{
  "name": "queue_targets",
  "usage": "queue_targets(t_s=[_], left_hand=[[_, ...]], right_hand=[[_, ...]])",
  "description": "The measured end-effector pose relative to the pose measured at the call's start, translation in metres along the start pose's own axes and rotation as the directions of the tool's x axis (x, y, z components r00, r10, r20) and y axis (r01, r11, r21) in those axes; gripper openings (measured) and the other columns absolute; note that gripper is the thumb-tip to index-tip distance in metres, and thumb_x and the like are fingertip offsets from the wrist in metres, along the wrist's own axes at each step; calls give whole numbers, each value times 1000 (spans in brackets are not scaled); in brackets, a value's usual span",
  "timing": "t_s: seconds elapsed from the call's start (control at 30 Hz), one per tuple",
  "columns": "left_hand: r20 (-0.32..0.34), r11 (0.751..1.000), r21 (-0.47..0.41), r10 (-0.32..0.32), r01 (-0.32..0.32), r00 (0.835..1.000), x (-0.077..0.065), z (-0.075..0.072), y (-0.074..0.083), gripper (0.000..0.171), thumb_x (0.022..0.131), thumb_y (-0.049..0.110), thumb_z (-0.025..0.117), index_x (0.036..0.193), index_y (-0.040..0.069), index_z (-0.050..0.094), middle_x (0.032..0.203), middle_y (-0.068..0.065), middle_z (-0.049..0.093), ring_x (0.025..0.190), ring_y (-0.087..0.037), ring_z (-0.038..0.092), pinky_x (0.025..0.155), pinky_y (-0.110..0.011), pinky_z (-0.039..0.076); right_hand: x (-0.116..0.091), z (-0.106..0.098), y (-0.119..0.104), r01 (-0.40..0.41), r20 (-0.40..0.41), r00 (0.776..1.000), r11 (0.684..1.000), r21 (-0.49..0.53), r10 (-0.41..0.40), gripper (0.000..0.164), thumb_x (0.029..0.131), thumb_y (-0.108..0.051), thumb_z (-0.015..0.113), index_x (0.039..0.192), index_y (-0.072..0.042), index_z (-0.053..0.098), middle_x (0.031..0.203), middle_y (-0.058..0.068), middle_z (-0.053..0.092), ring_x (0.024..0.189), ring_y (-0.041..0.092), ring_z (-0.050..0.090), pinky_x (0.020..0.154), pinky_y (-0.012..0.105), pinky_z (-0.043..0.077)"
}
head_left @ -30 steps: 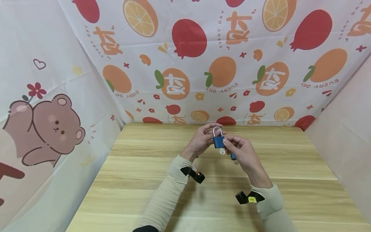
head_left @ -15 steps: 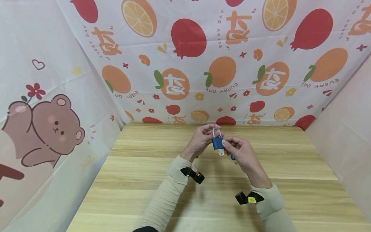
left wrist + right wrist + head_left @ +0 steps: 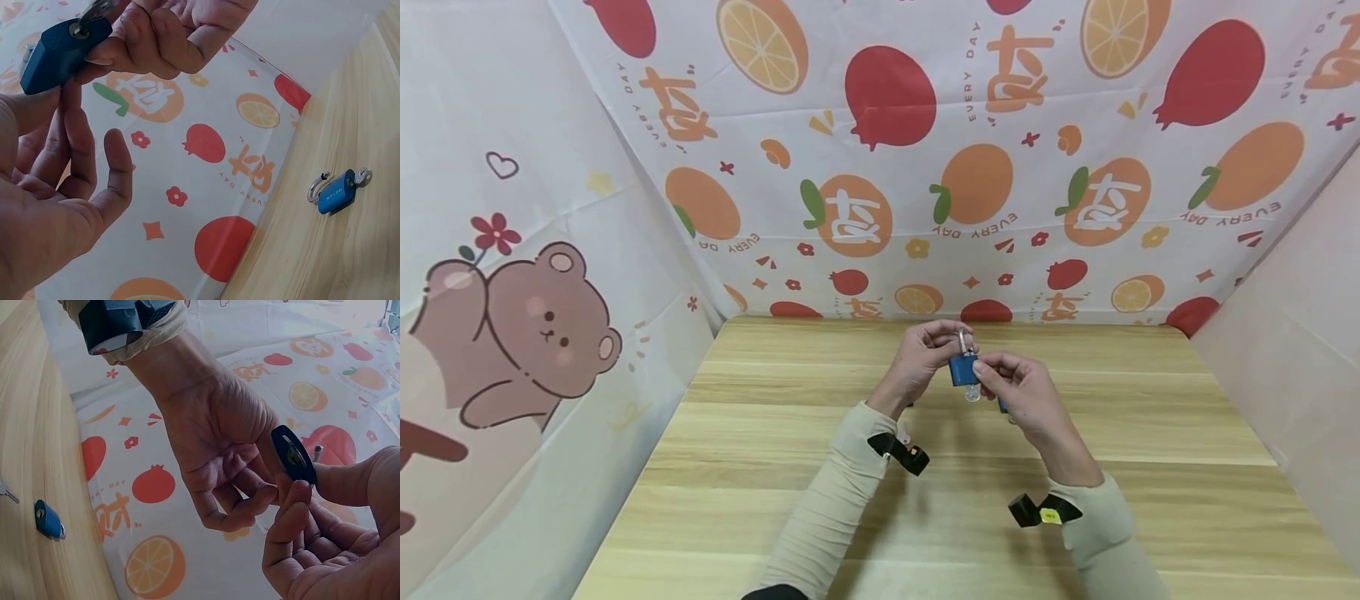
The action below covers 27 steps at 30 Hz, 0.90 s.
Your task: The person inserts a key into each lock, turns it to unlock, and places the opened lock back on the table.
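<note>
Over the far tabletop (image 3: 797, 367), our right hand (image 3: 1030, 392) pinches a blue padlock (image 3: 962, 372), our left hand (image 3: 917, 367) gripping its shackle (image 3: 962, 340).

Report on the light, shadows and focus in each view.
Head view: bright, soft shadows across the table; left wrist view: dimmer than the head view, the lying padlock fairly sharp; right wrist view: dim too, upper right corner washed out, the held padlock dark.
</note>
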State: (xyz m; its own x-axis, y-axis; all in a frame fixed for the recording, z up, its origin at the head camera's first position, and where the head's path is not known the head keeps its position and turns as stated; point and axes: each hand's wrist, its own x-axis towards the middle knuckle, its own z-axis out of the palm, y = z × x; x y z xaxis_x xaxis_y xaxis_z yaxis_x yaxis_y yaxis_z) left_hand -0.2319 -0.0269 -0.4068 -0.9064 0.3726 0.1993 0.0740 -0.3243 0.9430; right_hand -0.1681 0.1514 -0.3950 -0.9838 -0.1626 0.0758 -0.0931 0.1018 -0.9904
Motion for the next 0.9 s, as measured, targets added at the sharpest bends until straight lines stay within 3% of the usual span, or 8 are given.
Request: queue_targets(t_s=[0.33, 0.5, 0.9], left_hand=[[-38, 999, 55, 4, -1, 999, 0, 0, 2, 14, 97, -5, 60, 109, -4, 67, 83, 13, 75, 82, -3, 70, 76, -21, 57], [-79, 994, 105, -9, 17, 997, -1, 2, 3, 16, 96, -1, 64, 111, -8, 66, 79, 13, 73, 78, -2, 68, 73, -19, 56], [-140, 983, 179, 0, 25, 990, -4, 3, 3, 19, 93, 7, 71, 107, -5, 71, 80, 13, 73, 77, -3, 69, 70, -19, 56]], right_hand=[[0, 2, -1, -7, -12, 1000, 1000, -24, 7, 32, 102, -17, 62, 119, 11, 65, 79, -10, 68, 72, 11, 59, 65, 20, 51], [0, 4, -1, -36, -27, 999, 999, -34, 35, 32, 102, -18, 63, 119, 9, 66, 78, -9, 67, 72, 11, 59, 59, 20, 46], [2, 7, 2, -58, -55, 997, 997, -53, 55, 30, 101, -16, 63, 117, 10, 66, 82, -7, 68, 72, 10, 61, 69, 21, 54]])
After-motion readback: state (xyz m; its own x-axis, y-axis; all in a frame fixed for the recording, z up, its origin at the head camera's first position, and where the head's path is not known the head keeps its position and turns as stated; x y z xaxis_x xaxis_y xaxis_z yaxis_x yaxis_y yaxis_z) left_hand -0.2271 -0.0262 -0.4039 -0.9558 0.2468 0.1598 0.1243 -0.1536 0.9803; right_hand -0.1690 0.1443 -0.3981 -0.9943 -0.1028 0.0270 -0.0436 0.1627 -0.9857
